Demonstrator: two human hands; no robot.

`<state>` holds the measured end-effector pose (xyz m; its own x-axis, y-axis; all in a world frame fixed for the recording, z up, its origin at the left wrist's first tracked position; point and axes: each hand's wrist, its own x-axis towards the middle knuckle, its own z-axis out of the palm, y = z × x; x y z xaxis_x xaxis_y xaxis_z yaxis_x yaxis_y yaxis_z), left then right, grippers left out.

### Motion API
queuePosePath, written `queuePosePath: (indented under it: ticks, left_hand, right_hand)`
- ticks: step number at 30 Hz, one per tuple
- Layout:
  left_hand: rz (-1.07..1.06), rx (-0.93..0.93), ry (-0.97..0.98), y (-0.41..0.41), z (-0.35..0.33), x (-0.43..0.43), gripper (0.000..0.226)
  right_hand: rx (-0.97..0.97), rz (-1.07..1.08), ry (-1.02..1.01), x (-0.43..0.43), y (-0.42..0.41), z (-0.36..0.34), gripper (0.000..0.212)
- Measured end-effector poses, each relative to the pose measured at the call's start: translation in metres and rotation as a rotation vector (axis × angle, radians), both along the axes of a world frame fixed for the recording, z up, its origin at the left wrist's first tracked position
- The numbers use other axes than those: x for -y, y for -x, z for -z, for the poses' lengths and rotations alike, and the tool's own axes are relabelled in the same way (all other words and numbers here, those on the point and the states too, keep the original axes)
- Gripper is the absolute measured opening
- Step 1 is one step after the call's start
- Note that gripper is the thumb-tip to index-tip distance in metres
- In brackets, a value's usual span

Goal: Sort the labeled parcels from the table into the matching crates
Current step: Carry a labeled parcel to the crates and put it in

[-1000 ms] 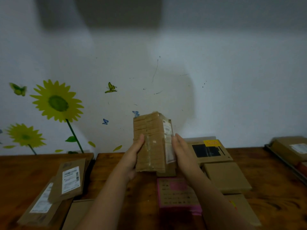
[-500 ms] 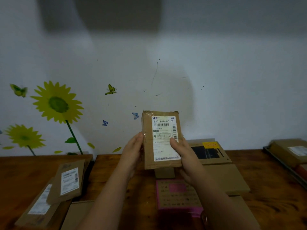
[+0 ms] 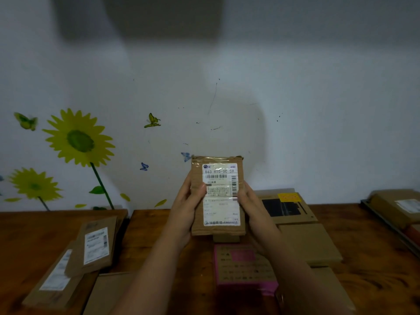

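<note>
I hold a small brown cardboard parcel (image 3: 218,228) upright above the table, its white shipping label facing me. My left hand (image 3: 185,210) grips its left edge, thumb lying on the label. My right hand (image 3: 252,210) grips the right edge. Below it on the table lie a pink-and-brown box (image 3: 244,268) and flat brown parcels (image 3: 311,243). Two labeled flat parcels (image 3: 95,244) rest stacked at the left.
A carton with a black window and yellow sticker (image 3: 285,206) sits against the wall. A tray or crate edge (image 3: 391,226) at the far right holds a labeled brown box (image 3: 397,204). The wooden table (image 3: 147,235) meets a white wall with sunflower stickers.
The parcel was turned from showing its taped side to its label facing me, and my left thumb moved onto the label. Both hands kept hold of it.
</note>
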<state>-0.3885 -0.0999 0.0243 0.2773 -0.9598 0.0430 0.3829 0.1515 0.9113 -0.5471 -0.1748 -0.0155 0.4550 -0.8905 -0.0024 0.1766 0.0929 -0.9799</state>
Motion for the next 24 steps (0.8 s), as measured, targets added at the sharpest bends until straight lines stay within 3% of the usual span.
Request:
queuePosePath:
  ticks: [11, 18, 24]
  left_hand:
    - [0.025, 0.027, 0.037, 0.014, -0.007, 0.000, 0.058]
    - [0.024, 0.020, 0.044, 0.022, -0.008, 0.002, 0.061]
    - [0.023, 0.014, 0.022, 0.035, -0.007, 0.007, 0.059]
  right_hand:
    - [0.007, 0.092, 0.087, 0.001, -0.001, -0.026, 0.096]
    - [0.069, 0.108, 0.139, -0.006, 0.008, -0.035, 0.065]
    - [0.031, 0.111, 0.140, -0.003, 0.021, -0.031, 0.058]
